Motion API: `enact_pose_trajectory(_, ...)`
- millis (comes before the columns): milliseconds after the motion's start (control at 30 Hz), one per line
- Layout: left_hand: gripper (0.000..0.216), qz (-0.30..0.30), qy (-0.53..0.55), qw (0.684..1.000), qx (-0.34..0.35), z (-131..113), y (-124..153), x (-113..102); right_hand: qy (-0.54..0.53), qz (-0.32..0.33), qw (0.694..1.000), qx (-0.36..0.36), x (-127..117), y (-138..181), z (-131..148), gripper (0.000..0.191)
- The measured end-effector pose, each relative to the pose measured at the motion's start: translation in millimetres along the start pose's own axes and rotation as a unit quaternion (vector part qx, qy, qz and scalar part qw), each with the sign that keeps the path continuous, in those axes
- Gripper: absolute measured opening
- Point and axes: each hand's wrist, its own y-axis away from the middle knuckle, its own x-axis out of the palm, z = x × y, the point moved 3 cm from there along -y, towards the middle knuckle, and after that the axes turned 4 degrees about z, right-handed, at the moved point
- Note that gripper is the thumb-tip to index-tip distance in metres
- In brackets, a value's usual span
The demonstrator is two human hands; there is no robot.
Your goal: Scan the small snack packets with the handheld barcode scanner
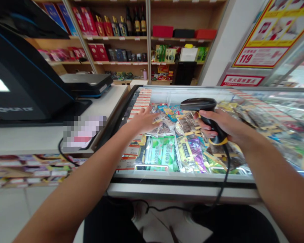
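Note:
My right hand (218,121) is wrapped round the handle of a black barcode scanner (199,104) with yellow trim. The scanner's head points left, and its black cord (225,175) hangs down over the front edge of the freezer. My left hand (145,121) has its fingers spread, palm down, above clear-wrapped packets (164,126) at the freezer's left side. Whether it touches the glass or the packets, I cannot tell. Nearer to me lie green ice-cream packets (162,152), with yellow (184,150) and purple (197,152) ones beside them.
The chest freezer (182,189) has price labels (142,101) along its left side. On the counter (40,140) at left stand a black checkout terminal (27,74) and a flat scale (88,82). Shelves (116,38) with bottles and boxes line the back.

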Motion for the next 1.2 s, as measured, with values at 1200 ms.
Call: enact_pose_trajectory(1200,0.027,-0.349,0.448,0.819,-0.088,40,-44,15,-0.029,0.072,0.996,0.053,8,-1,-6,0.049)
